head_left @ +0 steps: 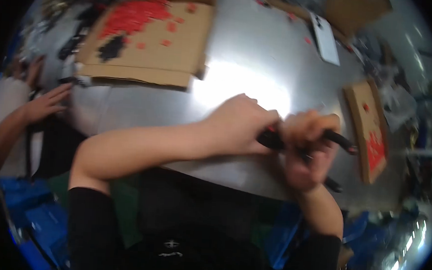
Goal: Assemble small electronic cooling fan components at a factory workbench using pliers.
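Head view shows both of your bare hands close together, right of centre in the frame, above a shiny grey metal table (261, 43). Your left hand (241, 124) reaches in from the lower left with its fingers curled, pinching a dark piece with a touch of red (271, 138) between thumb and fingers. Your right hand (310, 145), at the lower right of centre, is closed around a tool with black rod-like handles (341, 140); one handle points out to the right and ends in a reddish tip, while the other shows below, beside your wrist. Blur hides where the dark piece and the tool meet, so you cannot tell whether they touch.

To the right of your hands stands a narrow, shallow brown cardboard tray (357, 111) with small red pieces (375, 150) in its lower part. At the upper left of the frame lies a wide brown cardboard tray (194, 39), holding a heap of small red flat pieces (134, 17) and a smaller cluster of black pieces (112, 48). A white phone-shaped slab (326, 44) lies at the upper right, with a crumpled clear plastic bag (397, 104) below it near the rim. At the left edge, a co-worker's hand (44, 105) rests with fingers spread.
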Tool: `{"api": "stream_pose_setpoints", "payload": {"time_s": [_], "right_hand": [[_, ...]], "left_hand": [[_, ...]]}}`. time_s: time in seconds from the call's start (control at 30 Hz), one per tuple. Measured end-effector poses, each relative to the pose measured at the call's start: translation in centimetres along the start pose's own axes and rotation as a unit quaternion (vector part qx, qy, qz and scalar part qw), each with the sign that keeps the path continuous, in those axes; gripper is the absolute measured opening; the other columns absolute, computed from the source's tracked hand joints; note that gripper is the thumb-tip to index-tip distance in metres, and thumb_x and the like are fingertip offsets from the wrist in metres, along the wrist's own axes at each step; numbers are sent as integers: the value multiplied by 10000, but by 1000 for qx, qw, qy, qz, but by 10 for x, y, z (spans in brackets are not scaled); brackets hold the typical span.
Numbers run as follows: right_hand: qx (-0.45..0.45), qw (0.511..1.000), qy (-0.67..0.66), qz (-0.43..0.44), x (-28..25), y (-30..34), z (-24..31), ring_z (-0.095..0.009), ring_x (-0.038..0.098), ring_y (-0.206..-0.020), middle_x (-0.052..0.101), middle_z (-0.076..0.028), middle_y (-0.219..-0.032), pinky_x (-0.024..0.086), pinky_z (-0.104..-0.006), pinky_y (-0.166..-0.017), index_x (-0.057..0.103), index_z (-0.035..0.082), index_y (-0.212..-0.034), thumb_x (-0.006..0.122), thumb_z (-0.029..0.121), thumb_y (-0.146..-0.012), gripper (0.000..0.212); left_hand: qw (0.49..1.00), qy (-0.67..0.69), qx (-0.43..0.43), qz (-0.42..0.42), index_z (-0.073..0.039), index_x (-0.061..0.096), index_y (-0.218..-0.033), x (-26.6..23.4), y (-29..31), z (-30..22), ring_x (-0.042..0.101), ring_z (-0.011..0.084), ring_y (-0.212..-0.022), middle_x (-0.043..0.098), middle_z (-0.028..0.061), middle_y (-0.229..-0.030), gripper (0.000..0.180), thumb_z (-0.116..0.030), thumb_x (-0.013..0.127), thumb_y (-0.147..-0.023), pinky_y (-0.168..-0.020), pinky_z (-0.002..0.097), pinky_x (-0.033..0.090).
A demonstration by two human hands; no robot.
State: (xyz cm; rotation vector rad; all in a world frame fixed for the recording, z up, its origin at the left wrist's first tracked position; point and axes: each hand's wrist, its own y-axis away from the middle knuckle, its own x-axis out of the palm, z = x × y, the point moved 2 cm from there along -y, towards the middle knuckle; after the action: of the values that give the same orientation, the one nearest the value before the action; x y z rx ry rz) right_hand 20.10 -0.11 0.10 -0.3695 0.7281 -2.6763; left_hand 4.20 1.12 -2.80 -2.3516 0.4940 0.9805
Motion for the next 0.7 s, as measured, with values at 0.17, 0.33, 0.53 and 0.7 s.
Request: {"api": "stream_pose_setpoints", "payload": {"time_s": [0.17,0.33,0.53,0.7], "right_hand": [[17,956,-290,-47,-75,-42,6,-143,384,-727,394,-38,-861,338,-306,-705,476,42,-1081,521,394,-963,374],[111,896,-360,-237,-153,-46,-55,-167,367,-691,376,-43,-799,354,-308,-674,519,10,-1020,545,422,-969,417],[169,916,-306,-197,-135,-51,-64,-136,413,-667,447,-21,-787,370,-309,-659,521,83,-1038,481,443,-993,366],[179,919,-295,-193,-123,-58,-62,-151,437,-682,461,-27,-795,381,-314,-685,511,94,-1049,473,439,-991,352]], "left_hand": [[1000,8,-12,-10,-89,644,-1122,-9,3,3,670,343,-858,695,118,-899,477,-374,822,-784,-786,441,520],[991,44,-77,-97,-3,630,-1232,-55,0,-1,695,294,-1003,705,169,-1060,620,-368,849,-782,-882,385,544],[942,-24,-260,-211,7,700,-1168,-145,11,60,701,228,-925,733,130,-995,520,-384,810,-843,-836,353,545],[878,-59,-341,-331,40,567,-1341,-277,34,170,700,240,-953,724,187,-1078,752,-466,804,-838,-841,362,534]]}}
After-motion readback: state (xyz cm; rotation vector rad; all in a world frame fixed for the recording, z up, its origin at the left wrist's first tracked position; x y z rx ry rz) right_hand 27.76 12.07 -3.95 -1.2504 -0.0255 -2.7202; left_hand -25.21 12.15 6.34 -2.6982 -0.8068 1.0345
